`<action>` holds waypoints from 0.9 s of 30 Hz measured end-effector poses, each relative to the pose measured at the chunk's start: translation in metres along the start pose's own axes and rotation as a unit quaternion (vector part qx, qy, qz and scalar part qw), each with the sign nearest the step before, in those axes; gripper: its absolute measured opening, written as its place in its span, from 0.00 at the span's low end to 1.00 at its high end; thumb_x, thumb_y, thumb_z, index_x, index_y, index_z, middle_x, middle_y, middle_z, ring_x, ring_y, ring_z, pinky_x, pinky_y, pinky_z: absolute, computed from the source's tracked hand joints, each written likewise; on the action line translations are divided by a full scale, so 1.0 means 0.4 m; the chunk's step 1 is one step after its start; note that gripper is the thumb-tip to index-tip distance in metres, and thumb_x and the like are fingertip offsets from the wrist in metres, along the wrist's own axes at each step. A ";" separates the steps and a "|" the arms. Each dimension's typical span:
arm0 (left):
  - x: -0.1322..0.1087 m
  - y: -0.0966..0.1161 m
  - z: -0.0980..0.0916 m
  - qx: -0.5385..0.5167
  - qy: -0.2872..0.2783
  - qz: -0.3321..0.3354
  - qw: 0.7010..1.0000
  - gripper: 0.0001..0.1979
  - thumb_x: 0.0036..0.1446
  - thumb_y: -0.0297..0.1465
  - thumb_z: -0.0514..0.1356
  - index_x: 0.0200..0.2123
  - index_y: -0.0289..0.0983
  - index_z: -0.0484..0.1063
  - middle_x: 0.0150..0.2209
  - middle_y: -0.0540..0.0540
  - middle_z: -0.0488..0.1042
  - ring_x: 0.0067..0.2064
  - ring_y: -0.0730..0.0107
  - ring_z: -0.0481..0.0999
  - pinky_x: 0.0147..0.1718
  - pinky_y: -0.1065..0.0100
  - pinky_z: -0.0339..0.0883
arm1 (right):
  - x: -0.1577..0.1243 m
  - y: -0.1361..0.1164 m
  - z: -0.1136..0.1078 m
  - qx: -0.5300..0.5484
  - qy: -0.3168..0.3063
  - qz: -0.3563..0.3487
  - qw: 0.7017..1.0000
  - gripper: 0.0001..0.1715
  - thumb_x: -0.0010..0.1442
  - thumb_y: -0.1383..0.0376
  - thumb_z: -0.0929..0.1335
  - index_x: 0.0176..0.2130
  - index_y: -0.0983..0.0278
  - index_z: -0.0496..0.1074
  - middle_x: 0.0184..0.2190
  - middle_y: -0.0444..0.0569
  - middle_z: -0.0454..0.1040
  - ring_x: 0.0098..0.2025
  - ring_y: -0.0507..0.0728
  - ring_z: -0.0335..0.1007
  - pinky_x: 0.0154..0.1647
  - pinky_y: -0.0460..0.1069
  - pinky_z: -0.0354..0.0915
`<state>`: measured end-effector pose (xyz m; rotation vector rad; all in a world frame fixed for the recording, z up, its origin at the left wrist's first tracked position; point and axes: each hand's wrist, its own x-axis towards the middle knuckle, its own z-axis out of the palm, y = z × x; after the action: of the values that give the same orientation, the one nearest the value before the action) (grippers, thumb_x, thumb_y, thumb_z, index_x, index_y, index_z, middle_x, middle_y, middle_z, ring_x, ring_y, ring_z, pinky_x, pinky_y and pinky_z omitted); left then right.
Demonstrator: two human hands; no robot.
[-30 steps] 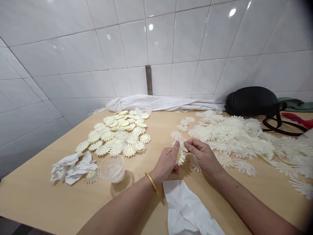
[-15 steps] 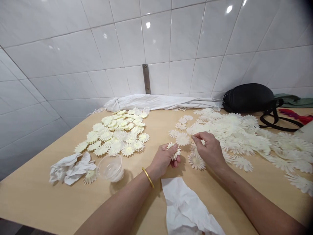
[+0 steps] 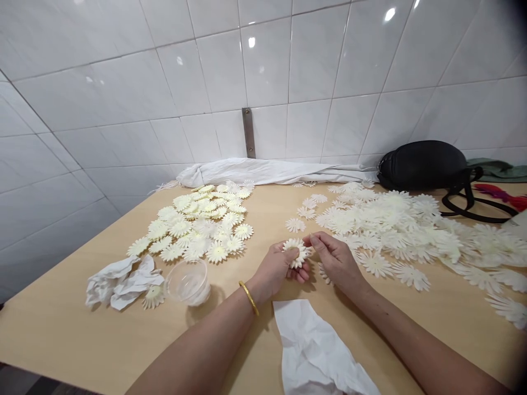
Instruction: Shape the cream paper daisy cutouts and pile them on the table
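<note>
My left hand [image 3: 282,269] is closed on a cream flower-shaped petal piece [image 3: 297,251], its thumb lying over the lower left of the petals. At the flower's right rim, my right hand [image 3: 335,260] pinches with thumb and forefinger at a petal edge. Whether several layers are stacked in the left fingers I cannot tell. Partly under my right hand, another petal piece [image 3: 324,272] lies on the table. Beyond and right of it spreads a heap of loose white petal pieces [image 3: 382,219].
Yellowish layered flowers [image 3: 201,219] are piled at the left. Nearer stand a clear plastic cup [image 3: 188,282] and crumpled tissue [image 3: 123,280]. A white paper sheet [image 3: 313,345] lies between my forearms. A black bag [image 3: 424,164] and rolled white cloth [image 3: 263,171] line the tiled wall.
My right hand has moved left to the left hand. The loose petal piece that hung between the hands is now against the flower in my left fingers.
</note>
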<state>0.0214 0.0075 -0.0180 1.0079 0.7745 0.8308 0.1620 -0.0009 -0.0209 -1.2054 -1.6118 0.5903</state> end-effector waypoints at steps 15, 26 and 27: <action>-0.016 0.001 0.033 0.072 0.082 0.013 0.994 0.22 0.44 0.49 0.58 0.19 0.37 0.55 0.10 0.59 0.51 0.10 0.84 0.49 0.10 0.75 0.44 | 0.001 -0.022 0.006 0.191 -0.087 0.090 0.974 0.19 0.51 0.52 0.66 0.36 0.63 0.69 0.29 0.45 0.71 0.31 0.52 0.65 0.32 0.47 0.61; 0.009 0.004 0.007 -0.037 -0.009 -0.053 0.998 0.34 0.46 0.60 0.41 0.24 0.33 0.65 0.17 0.49 0.63 0.19 0.72 0.68 0.18 0.72 0.61 | 0.022 -0.011 -0.010 0.367 0.064 0.170 0.912 0.13 0.46 0.57 0.70 0.24 0.61 0.63 0.19 0.38 0.60 0.20 0.48 0.57 0.25 0.47 0.63; 0.010 0.004 0.006 -0.058 -0.016 -0.049 0.997 0.34 0.47 0.59 0.42 0.27 0.33 0.66 0.19 0.48 0.65 0.21 0.71 0.69 0.20 0.70 0.63 | 0.027 -0.007 -0.015 0.365 0.092 0.172 0.910 0.14 0.44 0.58 0.71 0.23 0.61 0.63 0.20 0.38 0.61 0.21 0.49 0.58 0.27 0.47 0.63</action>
<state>0.0249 0.0107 -0.0163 0.8714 0.7343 0.7645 0.1663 0.0068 -0.0118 -0.9250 -0.8745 1.1451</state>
